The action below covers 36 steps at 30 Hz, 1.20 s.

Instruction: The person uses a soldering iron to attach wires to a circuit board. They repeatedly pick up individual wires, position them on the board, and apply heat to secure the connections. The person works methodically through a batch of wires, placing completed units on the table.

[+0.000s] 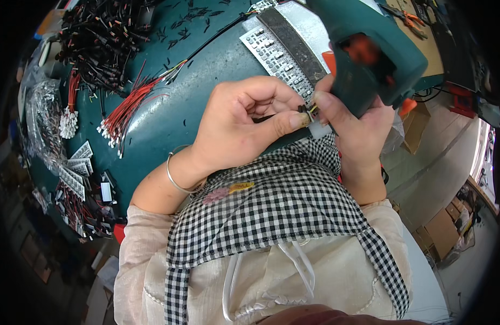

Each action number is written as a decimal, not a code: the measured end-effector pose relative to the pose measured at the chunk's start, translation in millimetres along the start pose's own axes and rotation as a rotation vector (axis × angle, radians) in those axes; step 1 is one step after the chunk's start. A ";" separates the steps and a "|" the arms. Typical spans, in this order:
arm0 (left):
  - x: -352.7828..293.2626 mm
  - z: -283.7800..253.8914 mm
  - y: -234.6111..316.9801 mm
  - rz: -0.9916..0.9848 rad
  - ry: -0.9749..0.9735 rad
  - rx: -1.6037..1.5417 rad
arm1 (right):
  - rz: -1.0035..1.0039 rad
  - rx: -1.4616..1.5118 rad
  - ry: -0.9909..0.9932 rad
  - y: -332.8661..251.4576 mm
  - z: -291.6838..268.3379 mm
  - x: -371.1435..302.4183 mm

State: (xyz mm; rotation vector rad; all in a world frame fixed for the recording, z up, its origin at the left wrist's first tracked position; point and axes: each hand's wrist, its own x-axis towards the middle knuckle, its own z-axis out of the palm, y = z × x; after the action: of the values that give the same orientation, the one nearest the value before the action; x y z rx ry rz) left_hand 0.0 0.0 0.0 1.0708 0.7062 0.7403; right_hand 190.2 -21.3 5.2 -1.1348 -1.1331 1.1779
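Observation:
My left hand (233, 122) is closed, thumb and fingertips pinching a black cable end with thin coloured wires (313, 109) just in front of the apron. The fingertips of my right hand (358, 124) meet the same wires from the other side, thumb and forefinger pressed together. A dark green power tool with orange parts (369, 59) covers part of the right hand; whether that hand touches it I cannot tell. Beyond the fingers lies a white circuit board panel (269, 54) with rows of small components, a dark bar (296, 46) lying across it.
Black cables (103, 43) are heaped at the far left. Nearer are red wires with white connectors (133, 103), small boards (74, 173) and a clear plastic bag (44, 119). Small black pieces (179, 32) lie scattered on the green table. Orange-handled pliers (409, 20) lie at the far right.

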 end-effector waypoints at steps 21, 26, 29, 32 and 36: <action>38.0 -69.2 -9.9 0.288 0.399 1.230 | 0.187 -0.008 0.095 -18.6 -45.9 -31.6; 39.4 -72.7 -18.8 0.253 0.426 1.247 | 0.235 -0.030 0.075 -18.2 -48.5 -32.7; 38.9 -72.5 -19.6 0.253 0.435 1.244 | 0.269 0.001 0.035 -16.3 -45.8 -29.7; 39.3 -72.1 -20.5 0.275 0.438 1.227 | 0.258 -0.003 0.005 -13.3 -42.1 -25.4; 39.5 -73.8 -21.3 0.301 0.426 1.234 | 0.258 -0.077 0.007 -10.4 -29.8 -21.9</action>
State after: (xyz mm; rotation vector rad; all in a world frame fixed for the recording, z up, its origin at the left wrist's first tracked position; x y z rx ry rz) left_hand -33.1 62.9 -49.2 2.2011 1.4693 0.7864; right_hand 219.6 -45.0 12.0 -1.3747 -1.0563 1.3350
